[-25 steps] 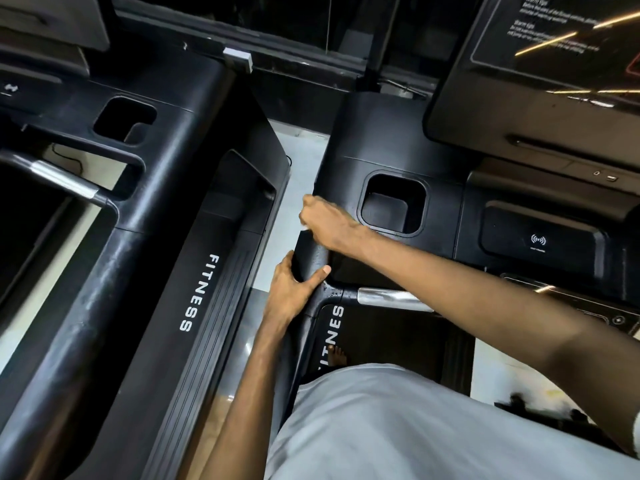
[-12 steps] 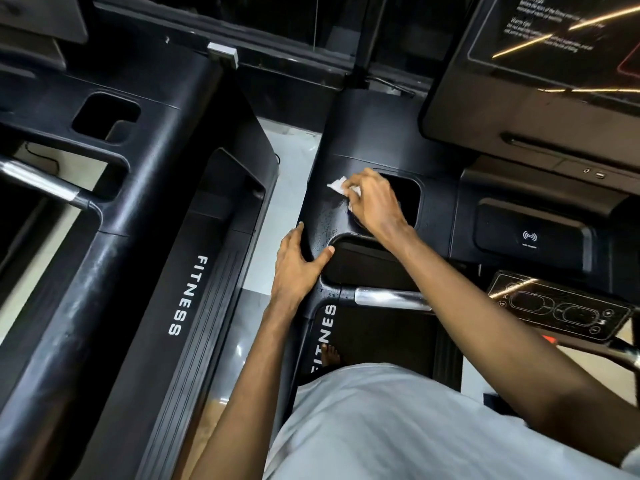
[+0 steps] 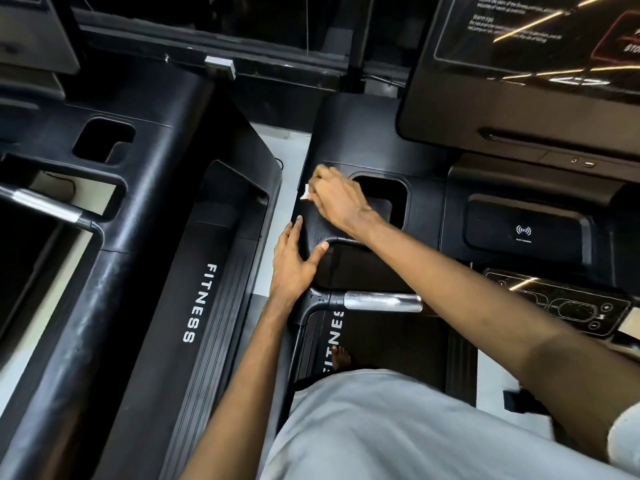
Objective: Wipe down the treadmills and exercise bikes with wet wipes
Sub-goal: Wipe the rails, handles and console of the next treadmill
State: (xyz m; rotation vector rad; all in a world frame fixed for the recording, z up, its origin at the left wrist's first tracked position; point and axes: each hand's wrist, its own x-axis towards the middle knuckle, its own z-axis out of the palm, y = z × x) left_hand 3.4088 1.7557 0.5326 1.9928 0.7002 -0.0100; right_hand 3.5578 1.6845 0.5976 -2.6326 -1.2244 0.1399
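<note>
I stand on a black treadmill whose console (image 3: 374, 133) fills the right half of the view. My right hand (image 3: 339, 199) holds a white wet wipe (image 3: 306, 192) and presses it on the console's left edge, beside a square cup recess (image 3: 384, 192). Only a small corner of the wipe shows past my fingers. My left hand (image 3: 294, 261) rests flat with straight fingers on the console's lower left corner, thumb spread toward the side rail. Water drops speckle the black surface between my hands.
A chrome handle bar (image 3: 381, 301) crosses below my hands. The screen (image 3: 526, 64) rises at the upper right, with a charging pad (image 3: 523, 232) and a control panel (image 3: 557, 306) below it. A second treadmill (image 3: 138, 237) stands close on the left across a narrow floor gap (image 3: 287, 174).
My right hand swept with the wipe from the console's left edge toward the cup recess, then back left to the edge. My left hand stayed on the console corner.
</note>
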